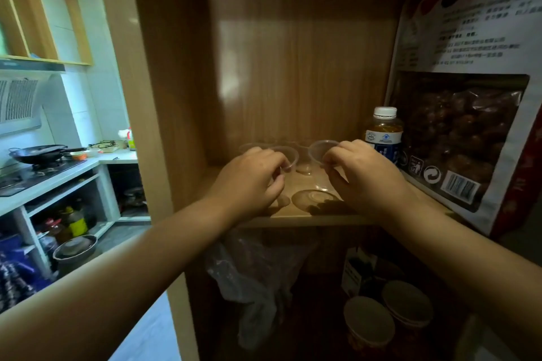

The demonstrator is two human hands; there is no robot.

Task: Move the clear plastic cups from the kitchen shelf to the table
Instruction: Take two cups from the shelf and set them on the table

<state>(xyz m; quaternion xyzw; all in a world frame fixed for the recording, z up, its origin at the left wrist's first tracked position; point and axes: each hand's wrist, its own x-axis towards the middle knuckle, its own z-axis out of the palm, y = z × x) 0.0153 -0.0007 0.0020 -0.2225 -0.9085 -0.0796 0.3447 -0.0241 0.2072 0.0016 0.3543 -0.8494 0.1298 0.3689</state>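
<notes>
- My left hand [252, 177] has its fingers [280, 168] pinched on the rim of one clear cup [289, 157], near the middle of the shelf [293, 215]; my right hand [363, 173] pinches a second cup [318, 152], which looks lifted just clear of the board.
- Behind these two I make out more clear cups [258, 146] toward the back edge of the shelf; they are faint and I cannot count them.
- To do this lift well, I judge I should hold both rims lightly, since thin plastic will buckle, raise them straight up, then draw back over the front edge.
- A bottle [384, 133] with a white cap stands just beside my right hand, and a large food bag [466, 114] leans along the right side; a wide elbow could knock either.
- The left shelf wall [176, 114] is well apart from my left hand.
- No worktop for setting them down is in view.
</notes>
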